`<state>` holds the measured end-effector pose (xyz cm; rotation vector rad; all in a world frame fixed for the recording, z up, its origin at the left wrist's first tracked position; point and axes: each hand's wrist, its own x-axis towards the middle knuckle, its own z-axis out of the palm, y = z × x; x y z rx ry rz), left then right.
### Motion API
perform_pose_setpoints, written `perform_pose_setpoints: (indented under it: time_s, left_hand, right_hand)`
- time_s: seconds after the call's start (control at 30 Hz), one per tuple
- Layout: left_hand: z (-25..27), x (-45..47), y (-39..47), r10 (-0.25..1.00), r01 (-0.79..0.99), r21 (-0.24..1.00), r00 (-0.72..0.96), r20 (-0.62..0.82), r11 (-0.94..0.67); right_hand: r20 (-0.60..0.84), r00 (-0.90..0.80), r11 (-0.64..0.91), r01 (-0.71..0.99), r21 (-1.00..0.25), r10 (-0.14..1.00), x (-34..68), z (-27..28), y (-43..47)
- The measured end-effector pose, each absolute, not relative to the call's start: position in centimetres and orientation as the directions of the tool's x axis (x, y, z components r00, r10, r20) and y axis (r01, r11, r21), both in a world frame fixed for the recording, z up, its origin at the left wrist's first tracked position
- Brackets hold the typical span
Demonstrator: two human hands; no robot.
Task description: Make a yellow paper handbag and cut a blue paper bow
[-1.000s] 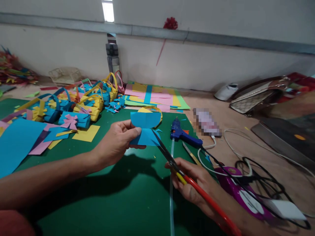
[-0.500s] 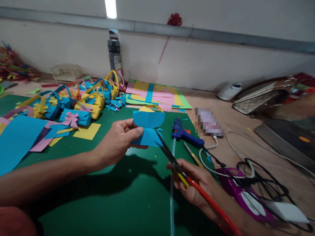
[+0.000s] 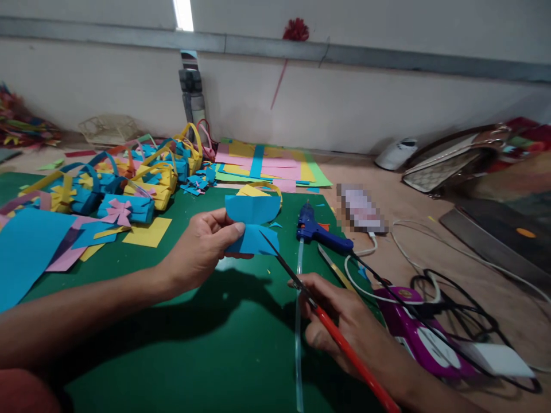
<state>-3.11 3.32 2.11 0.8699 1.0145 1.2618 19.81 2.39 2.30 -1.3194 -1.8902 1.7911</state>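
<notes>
Between thumb and fingers, my left hand pinches a creased piece of blue paper above the green mat. Its upper flap has a rounded lower edge, and the lower flap spreads out below my thumb. My right hand grips red-handled scissors, whose blades lie at the right part of the lower flap. A small blue scrap shows just right of the paper. Behind it sits a yellow paper piece with a curved strip. A blue glue gun with a clear glue stick lies to the right.
Several small paper baskets crowd the left of the green mat, near loose blue, pink and yellow sheets. Coloured sheets lie at the back. On the right are a cutter, a blurred-out phone, cables, a purple device and a handbag.
The scissor blades have closed together and moved over the lower flap, whose right edge looks altered. The small blue scrap now shows apart from the paper. The view has shifted slightly.
</notes>
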Motion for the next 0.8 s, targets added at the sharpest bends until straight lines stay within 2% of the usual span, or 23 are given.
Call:
perform_pose_setpoints:
  time_s: [0.47,0.8]
  left_hand:
    - [1.9,-3.0,3.3,0.993,-0.349,0.930,0.022,-0.115,0.115]
    - [1.8,-3.1,3.4,0.993,-0.327,0.938,0.033,-0.113,0.118]
  right_hand:
    - [-0.328,-0.567,-0.070,0.428,-0.901,0.755,20.2,1.4,2.5]
    - [-0.349,-0.560,-0.069,0.460,-0.885,0.752,20.0,2.0,2.6]
